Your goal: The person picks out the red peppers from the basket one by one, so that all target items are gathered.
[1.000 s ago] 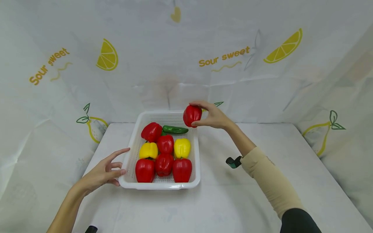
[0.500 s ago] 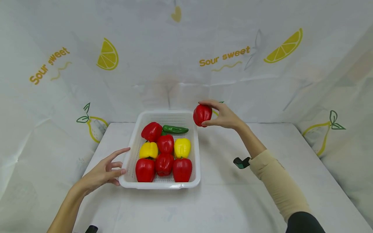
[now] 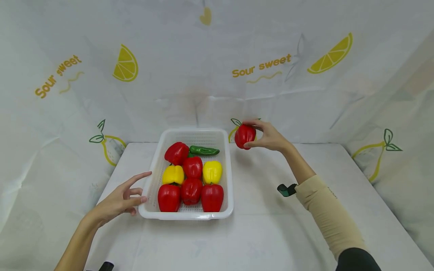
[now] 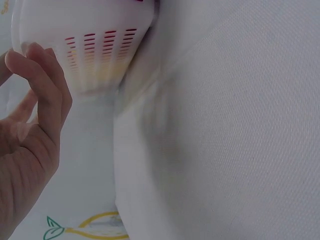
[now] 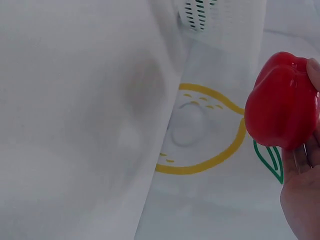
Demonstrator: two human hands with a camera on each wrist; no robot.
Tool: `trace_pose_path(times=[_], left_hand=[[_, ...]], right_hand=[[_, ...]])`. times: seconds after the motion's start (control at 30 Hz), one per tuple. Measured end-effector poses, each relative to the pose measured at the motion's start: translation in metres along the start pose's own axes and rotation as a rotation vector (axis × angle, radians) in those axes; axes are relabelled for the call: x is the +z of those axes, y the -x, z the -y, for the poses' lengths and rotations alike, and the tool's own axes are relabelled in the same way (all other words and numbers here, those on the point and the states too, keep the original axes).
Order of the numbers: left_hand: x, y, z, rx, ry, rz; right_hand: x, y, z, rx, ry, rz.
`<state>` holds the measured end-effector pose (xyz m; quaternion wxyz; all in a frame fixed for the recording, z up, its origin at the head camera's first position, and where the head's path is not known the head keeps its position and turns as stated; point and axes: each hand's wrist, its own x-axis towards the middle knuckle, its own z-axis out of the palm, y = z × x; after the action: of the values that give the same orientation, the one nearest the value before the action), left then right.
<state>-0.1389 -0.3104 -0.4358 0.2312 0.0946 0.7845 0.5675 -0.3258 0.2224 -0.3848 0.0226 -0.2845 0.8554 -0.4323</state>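
Observation:
My right hand (image 3: 268,137) grips a red bell pepper (image 3: 245,136) between thumb and fingers, held up off the table to the right of a white plastic basket (image 3: 185,216). In the right wrist view, that bell pepper (image 5: 282,102) hangs clear of the cloth, its shadow below. At the basket's left side, my left hand (image 3: 116,201) touches the rim with its fingertips, index finger stretched along it. The left wrist view shows the left hand's bent fingers (image 4: 47,87) beside the basket's slotted wall (image 4: 95,50). Inside lie several red bell peppers (image 3: 212,197), two yellow ones (image 3: 212,172) and a long green pepper (image 3: 204,151).
The basket stands on a table with a white cloth (image 3: 257,237). A white sheet printed with lemons (image 3: 125,64) and lettering rises behind the table and at both sides. A dark strap (image 3: 286,190) sticks out near the right sleeve.
The right hand has carried the red bell pepper from over the basket's back right corner to the right, past the rim and slightly lower. The left hand and basket stay put.

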Motion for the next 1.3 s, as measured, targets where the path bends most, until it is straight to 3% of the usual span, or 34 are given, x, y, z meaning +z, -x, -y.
trace_pose_path(times=[0.27,0.67,1.3], left_hand=[[0.001,-0.001,-0.002,-0.015,-0.018,-0.006],[0.002,0.001,-0.001,-0.01,-0.007,-0.012],[0.003,0.001,0.0,0.004,0.004,-0.007]], right_hand=[[0.004,-0.001,-0.016,0.065,0.022,0.03],[0.014,-0.011,-0.033,0.107,0.015,0.079],[0.018,-0.011,-0.054,0.139,0.011,0.107]])
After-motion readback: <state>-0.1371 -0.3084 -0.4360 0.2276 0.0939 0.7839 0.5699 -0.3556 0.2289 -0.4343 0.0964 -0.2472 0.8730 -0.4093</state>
